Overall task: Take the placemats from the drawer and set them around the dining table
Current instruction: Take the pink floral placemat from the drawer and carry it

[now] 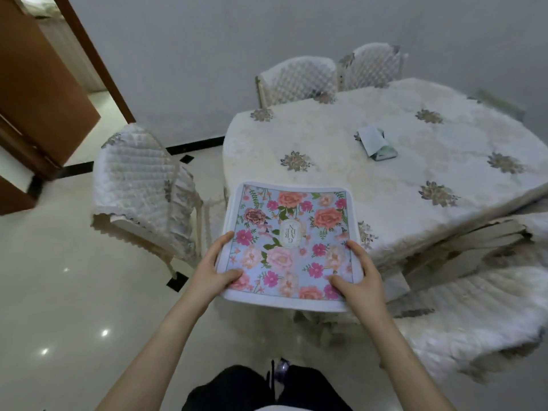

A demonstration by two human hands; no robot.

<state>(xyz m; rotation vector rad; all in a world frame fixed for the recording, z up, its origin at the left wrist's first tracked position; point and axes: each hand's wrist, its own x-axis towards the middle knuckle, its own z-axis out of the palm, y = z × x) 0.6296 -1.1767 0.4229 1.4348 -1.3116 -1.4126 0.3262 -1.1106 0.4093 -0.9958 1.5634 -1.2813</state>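
The left grip (218,271) and right grip (360,280) each clamp a near corner of the floral placemat (290,244), thumbs pressed on top, fingers along its side edges. The placemat is held in the air, nearly flat, at the near end of the cloth-covered bench (341,137). A folded packet (376,142) lies on the bench, and a quilted chair (142,185) stands to the left.
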